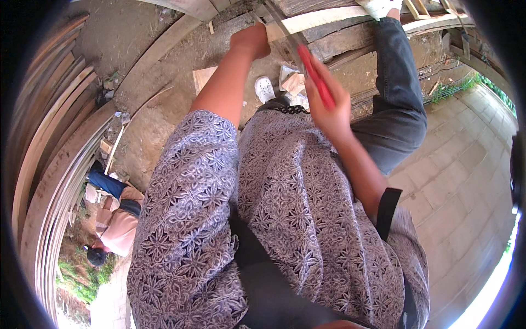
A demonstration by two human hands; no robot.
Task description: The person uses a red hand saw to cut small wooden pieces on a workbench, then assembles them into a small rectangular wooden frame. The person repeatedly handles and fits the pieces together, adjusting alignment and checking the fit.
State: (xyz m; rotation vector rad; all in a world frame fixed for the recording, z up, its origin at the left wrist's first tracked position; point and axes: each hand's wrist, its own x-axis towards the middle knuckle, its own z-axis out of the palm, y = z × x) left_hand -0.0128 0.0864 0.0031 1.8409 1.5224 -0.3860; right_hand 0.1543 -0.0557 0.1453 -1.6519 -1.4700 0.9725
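My right hand (331,105) is closed around the red handle (316,75) of a hand saw, slightly blurred. The saw's blade (282,24) runs away from me and crosses a pale wooden strip (323,20). At the strip's left end, just left of the blade, my left hand (251,41) grips the wood; its fingertips are partly hidden. My raised right leg puts a white shoe (378,7) against the strip farther right. The other white shoe (264,89) stands on the dirt below.
Wood offcuts (293,83) lie beside the lower shoe, and another piece (204,79) lies behind my left forearm. Long boards (49,137) are stacked at the left. Beyond them a person (118,222) sits low. Grey paving (455,159) spreads out at the right.
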